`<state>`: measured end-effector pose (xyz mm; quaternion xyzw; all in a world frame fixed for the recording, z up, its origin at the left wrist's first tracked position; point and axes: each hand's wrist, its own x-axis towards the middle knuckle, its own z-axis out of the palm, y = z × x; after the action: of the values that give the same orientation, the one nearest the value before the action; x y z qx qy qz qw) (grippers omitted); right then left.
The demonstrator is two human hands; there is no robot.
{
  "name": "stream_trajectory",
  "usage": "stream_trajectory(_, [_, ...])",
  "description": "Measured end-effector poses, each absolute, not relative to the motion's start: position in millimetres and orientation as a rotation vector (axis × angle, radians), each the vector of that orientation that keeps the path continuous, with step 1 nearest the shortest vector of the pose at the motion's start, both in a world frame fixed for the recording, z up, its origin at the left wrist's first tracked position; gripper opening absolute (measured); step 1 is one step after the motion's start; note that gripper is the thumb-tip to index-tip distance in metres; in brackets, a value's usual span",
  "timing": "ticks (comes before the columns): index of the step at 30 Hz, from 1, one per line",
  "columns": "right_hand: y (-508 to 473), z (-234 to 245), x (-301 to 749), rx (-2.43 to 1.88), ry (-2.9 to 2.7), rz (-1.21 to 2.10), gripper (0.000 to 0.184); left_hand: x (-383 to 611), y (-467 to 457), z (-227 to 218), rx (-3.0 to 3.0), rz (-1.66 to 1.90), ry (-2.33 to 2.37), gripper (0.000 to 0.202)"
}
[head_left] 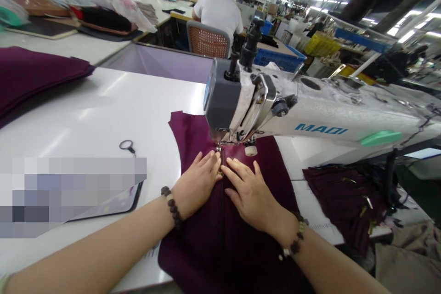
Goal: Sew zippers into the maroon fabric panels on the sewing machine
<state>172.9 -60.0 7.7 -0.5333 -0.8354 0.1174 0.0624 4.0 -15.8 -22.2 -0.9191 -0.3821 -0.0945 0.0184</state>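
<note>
A dark purple fabric piece (255, 243) lies under the head of a sewing machine (268, 101) and hangs over the table's front edge. A zipper (223, 202) runs down its middle toward the presser foot (218, 148). My left hand (198, 181) rests flat on the cloth just left of the zipper, fingers stretched toward the foot. On the right side of the zipper, my right hand (253, 195) lies on the cloth with fingers spread. Both hands press the fabric and grip nothing that I can see. The needle is too small to make out.
More purple cloth (37, 78) is stacked at the left. A phone (134, 197) with a ring strap (127, 146) lies nearby. Purple pieces with zippers (344, 197) lie at the right. Ahead, a person in a white shirt (218, 14) sits on a chair (208, 41).
</note>
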Motion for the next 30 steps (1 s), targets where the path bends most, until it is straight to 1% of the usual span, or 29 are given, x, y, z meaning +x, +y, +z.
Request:
stream_trajectory(5, [-56.6, 8.2, 173.4, -1.607, -2.505, 0.315, 0.044, 6.4, -10.0, -16.6, -2.917, -0.329, -1.240, 0.031])
stream_trajectory(10, [-44.0, 24.4, 171.2, -1.564, -2.567, 0.301, 0.038, -7.1, -11.8, -1.9, -3.012, -0.458, -1.235, 0.032])
stream_trajectory(13, [-31.1, 34.9, 170.9, -1.521, -2.622, 0.410, 0.034, -19.5, -23.1, 7.6, -3.120, -0.555, -1.279, 0.030])
stream_trajectory(16, [-21.8, 38.0, 174.2, -1.433, -2.597, 0.613, 0.028, -33.8, -40.3, 16.9, -3.257, -0.499, -1.197, 0.021])
stream_trajectory(18, [-24.2, 36.7, 178.0, -1.400, -2.506, 0.710, 0.027, -47.5, -53.0, 21.5, -3.338, -0.433, -1.082, 0.018])
stream_trajectory(21, [-48.5, 34.1, 184.2, -1.383, -2.308, 0.697, 0.024, -74.8, -71.8, 22.9, -3.465, -0.328, -0.893, 0.028])
stream_trajectory(23, [-77.2, 33.9, 187.8, -1.300, -2.292, 0.733, 0.018, -92.0, -83.6, 20.0, -3.509, -0.284, -0.775, 0.050])
stream_trajectory(24, [-93.4, 34.3, 189.2, -1.249, -2.345, 0.797, 0.023, -98.3, -89.1, 17.9, -3.496, -0.260, -0.753, 0.059])
stream_trajectory(25, [-109.6, 34.9, 190.3, -1.207, -2.423, 0.867, 0.033, -102.3, -94.2, 15.6, -3.461, -0.248, -0.763, 0.064])
stream_trajectory(28, [-151.0, 37.0, 192.6, -1.212, -2.636, 0.941, 0.071, -100.7, -105.8, 9.6, -3.342, -0.278, -0.829, 0.063])
stream_trajectory(30, [-168.7, 38.5, 193.3, -1.248, -2.686, 0.916, 0.088, -91.3, -109.7, 7.1, -3.320, -0.406, -0.818, 0.060])
